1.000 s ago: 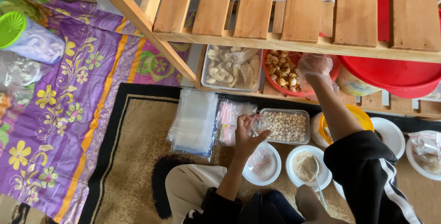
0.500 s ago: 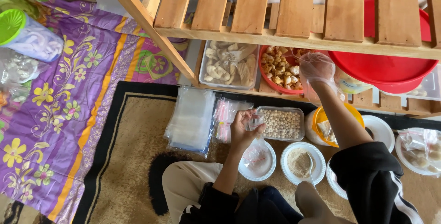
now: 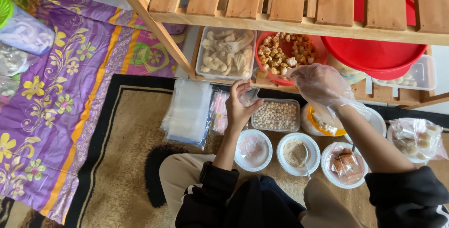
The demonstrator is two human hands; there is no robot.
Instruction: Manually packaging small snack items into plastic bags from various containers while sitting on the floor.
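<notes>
Pinched between the thumb and fingers of the left hand [image 3: 239, 103] is a small clear plastic bag [image 3: 251, 95], held up just above the near left corner of a clear tub of pale round balls [image 3: 276, 115]. One right hand [image 3: 318, 84], covered by a thin transparent glove, hangs with its fingers loosely curled toward the bag, just to its right; whether it grips anything I cannot tell. That gloved hand sits at the front rim of a red bowl of fried chunks [image 3: 287, 56], which stands on the low wooden shelf [image 3: 299, 22] next to one clear tub of pale dumpling-like pieces [image 3: 226, 53]. Both forearms reach forward from black sleeves, the left bent upward at the wrist. On the carpet lie two stacks of empty clear bags [image 3: 188, 113]. Three small white plates stand in a row near the knees: one with a folded bag [image 3: 253, 149], one with brown powder and a spoon [image 3: 298, 153], one with packets [image 3: 345, 164].
</notes>
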